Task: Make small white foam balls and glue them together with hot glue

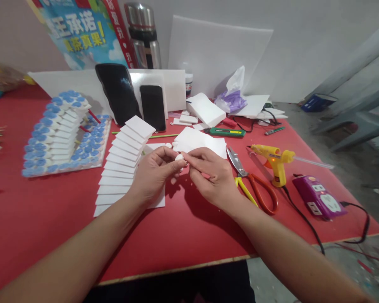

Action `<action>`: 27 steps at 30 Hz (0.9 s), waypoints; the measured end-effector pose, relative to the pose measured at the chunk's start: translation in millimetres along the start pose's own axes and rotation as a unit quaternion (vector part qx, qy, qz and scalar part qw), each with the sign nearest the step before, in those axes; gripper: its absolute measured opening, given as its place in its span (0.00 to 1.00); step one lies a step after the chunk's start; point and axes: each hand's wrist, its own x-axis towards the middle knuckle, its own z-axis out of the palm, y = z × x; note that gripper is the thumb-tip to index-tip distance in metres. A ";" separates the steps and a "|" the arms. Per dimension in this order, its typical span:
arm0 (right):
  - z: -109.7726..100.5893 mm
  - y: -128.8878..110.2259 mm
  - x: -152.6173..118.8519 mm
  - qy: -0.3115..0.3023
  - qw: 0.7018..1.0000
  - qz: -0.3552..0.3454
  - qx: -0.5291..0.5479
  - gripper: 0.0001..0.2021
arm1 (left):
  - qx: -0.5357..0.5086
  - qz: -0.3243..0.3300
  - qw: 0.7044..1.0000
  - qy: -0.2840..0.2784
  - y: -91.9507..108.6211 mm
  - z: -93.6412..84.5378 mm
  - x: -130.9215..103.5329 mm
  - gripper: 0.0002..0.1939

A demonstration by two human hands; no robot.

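My left hand (156,170) is closed, with a small white rounded piece (179,157) pinched between thumb and fingers. My right hand (210,172) meets it from the other side, its thumb and forefinger pressed together at the piece's edge. Fingers partly cover the piece, so its exact kind is unclear. Just left of my hands a fan-shaped stair of white foam boards (115,174) stands on a white base. Beyond the fingers lie white sheets (202,141). To the right of my right hand rest open scissors (249,179) with one red and one yellow handle.
A yellow glue gun (273,158) and a purple power socket (317,195) sit on the right of the red table (177,248), cables trailing. A green cutter (225,132) lies behind. Two phones (153,107) lean at the back. A blue-and-white stair model (66,134) stands left.
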 end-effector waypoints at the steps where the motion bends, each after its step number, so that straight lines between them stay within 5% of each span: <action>1: -1.0 0.1 -0.2 -0.007 1.000 -0.005 -0.018 0.22 | 0.012 0.002 1.000 0.001 0.4 0.2 -0.2 0.17; 12: -8.4 -1.0 0.2 -0.046 0.985 -0.083 -0.141 0.19 | 0.080 0.006 0.996 0.025 2.1 4.5 -1.3 0.21; 27: -5.3 -5.3 -2.1 -0.058 0.987 -0.080 -0.125 0.16 | 0.042 -0.021 0.999 -0.010 0.7 0.8 0.2 0.19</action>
